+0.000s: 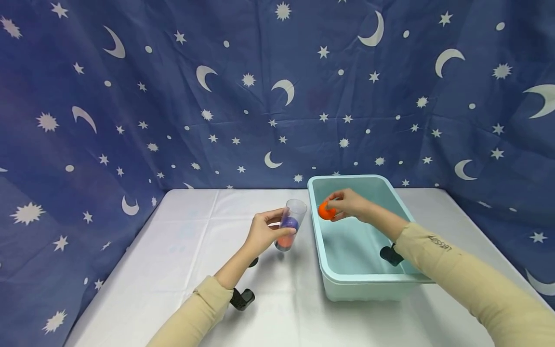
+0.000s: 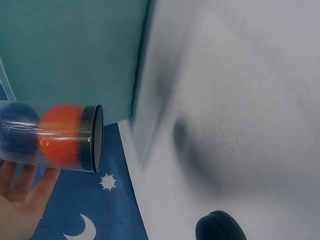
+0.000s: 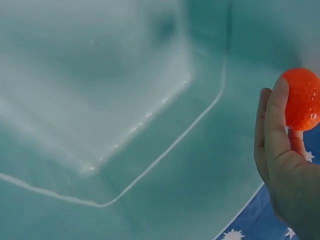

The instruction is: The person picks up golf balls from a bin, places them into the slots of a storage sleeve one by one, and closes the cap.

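My left hand (image 1: 261, 232) grips a clear plastic tube (image 1: 297, 207) with a dark base, held tilted above the table just left of the tub. Inside the tube an orange ball (image 2: 61, 135) sits at the bottom, with a dark blue-purple ball (image 2: 19, 128) on top of it. Over the left side of the pale teal tub (image 1: 322, 248), my right hand (image 1: 351, 204) pinches another orange ball (image 1: 325, 211) between thumb and fingers. That ball looks shiny in the right wrist view, and it is apart from the tube's mouth.
A white cloth covers the table (image 1: 195, 241). Behind it hangs a dark blue curtain (image 1: 243, 96) with moons and stars. Black wrist-camera mounts (image 1: 243, 300) stick out from both forearms, the right one (image 1: 391, 255) over the tub.
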Demonstrator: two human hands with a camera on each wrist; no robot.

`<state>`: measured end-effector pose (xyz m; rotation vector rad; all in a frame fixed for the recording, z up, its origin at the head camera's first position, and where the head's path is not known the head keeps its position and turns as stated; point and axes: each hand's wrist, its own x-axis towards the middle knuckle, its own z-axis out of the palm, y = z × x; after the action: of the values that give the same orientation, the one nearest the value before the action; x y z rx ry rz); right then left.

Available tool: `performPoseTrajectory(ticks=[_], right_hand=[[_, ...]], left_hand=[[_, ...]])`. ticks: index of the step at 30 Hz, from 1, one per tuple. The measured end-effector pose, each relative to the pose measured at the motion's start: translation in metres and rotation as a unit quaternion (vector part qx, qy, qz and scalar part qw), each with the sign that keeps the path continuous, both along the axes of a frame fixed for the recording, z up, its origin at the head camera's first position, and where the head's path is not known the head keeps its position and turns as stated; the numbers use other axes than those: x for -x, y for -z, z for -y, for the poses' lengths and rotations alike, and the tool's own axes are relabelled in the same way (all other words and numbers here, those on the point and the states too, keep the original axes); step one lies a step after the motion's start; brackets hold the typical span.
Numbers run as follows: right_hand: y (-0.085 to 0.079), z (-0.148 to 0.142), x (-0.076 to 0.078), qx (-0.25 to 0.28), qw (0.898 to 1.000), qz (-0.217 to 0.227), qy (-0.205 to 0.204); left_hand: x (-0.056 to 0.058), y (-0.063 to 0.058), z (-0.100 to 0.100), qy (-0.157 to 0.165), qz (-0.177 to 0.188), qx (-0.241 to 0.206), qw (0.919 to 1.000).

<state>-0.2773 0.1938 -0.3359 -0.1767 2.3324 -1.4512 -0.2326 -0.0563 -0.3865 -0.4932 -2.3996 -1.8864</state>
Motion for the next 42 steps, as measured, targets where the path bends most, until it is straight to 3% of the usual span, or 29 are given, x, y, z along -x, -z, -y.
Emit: performPoseTrajectory(ticks=[15, 37, 40, 42], right_hand=[[-0.012, -0.001, -0.003, 0.054, 0.998, 0.008, 0.024], [-0.032, 0.004, -0.012, 0.113, 0.993, -0.044, 0.015], [-0.035, 0.007, -0.015, 0.122, 0.992, -0.042, 0.012], [-0.037, 0.009, -0.016, 0.125, 0.991, -0.040, 0.011]], left_hand=[[0.000, -0.001, -0.004, 0.002, -0.004, 0.004, 1.0000], [0.004, -0.001, -0.007, 0.003, 0.000, -0.003, 1.0000], [0.003, -0.004, -0.007, 0.006, 0.003, 0.004, 1.0000], [-0.004, -0.013, -0.007, 0.008, 0.003, 0.010, 0.9999]])
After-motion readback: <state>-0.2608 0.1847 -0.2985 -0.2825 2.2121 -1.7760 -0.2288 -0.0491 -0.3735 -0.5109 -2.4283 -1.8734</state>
